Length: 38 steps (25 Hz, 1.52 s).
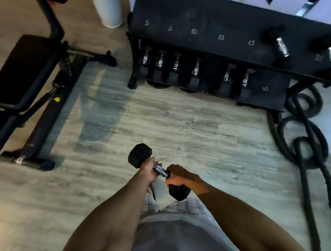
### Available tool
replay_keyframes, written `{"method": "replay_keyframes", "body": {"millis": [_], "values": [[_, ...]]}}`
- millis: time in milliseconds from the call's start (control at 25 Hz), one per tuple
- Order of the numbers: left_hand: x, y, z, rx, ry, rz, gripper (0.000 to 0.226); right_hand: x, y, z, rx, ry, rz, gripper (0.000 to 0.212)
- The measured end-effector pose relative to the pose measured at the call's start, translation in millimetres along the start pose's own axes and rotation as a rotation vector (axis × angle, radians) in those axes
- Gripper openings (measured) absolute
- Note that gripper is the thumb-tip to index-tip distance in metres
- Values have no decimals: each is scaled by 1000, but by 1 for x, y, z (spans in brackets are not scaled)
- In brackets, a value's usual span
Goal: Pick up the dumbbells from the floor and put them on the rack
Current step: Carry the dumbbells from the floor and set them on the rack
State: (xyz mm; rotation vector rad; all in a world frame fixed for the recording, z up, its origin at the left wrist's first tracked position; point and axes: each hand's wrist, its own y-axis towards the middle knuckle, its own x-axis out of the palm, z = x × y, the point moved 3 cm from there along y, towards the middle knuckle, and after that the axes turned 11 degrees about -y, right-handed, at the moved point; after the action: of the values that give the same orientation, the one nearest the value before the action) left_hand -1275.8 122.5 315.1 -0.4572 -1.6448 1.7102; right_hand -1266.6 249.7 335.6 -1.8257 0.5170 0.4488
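1. A black hex dumbbell [159,171] is held above the floor [198,130] by both hands, directly in front of the person's torso.
2. The left hand [149,170] is wrapped around the chrome handle just behind the far head of the dumbbell; the fingers are closed on the handle.
3. The right hand [177,178] is closed over the handle at the near head, which hangs just below that hand.
4. The dumbbell rack [212,42] is located well ahead of the hands, with bare floor between.
5. The top shelf of the rack is marked 5, 5, 10, 10, 15 and 20. Two dumbbells [282,46] are seated at its end, ahead and to the right of the hands; the remaining marked places are shown unoccupied.
6. A row of heavier dumbbells [195,69] is stored on the lower shelf.
7. A coiled battle rope [304,135] is laid on the floor to the right of the hands, beside the rack's right end.
8. A weight bench [26,77] is positioned to the left of the hands, well apart.
9. A white cylindrical post [107,7] is seen ahead and left, beside the rack's left end.
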Motion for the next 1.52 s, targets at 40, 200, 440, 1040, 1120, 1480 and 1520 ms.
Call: {"method": "replay_keyframes", "body": {"millis": [40,200,440,1040,1120,1480,1520], "values": [[17,2,14,-4,48,-3,24,-16,8,2,23,29,14,15],[85,18,71,-30,197,-3,24,-83,41,11,87,141,66,18],[189,53,127,-40,341,3,27,-167,105,46,88,147,56,21],[524,118,187,25,450,23,25,-420,207,239,165,261,112,19],[561,132,189,26,463,1,21,-443,218,262,190,290,118,29],[727,189,222,-20,537,-46,26,-571,277,352,278,285,96,34],[746,191,228,-19,553,-57,25,-587,282,360,285,283,102,34]]}}
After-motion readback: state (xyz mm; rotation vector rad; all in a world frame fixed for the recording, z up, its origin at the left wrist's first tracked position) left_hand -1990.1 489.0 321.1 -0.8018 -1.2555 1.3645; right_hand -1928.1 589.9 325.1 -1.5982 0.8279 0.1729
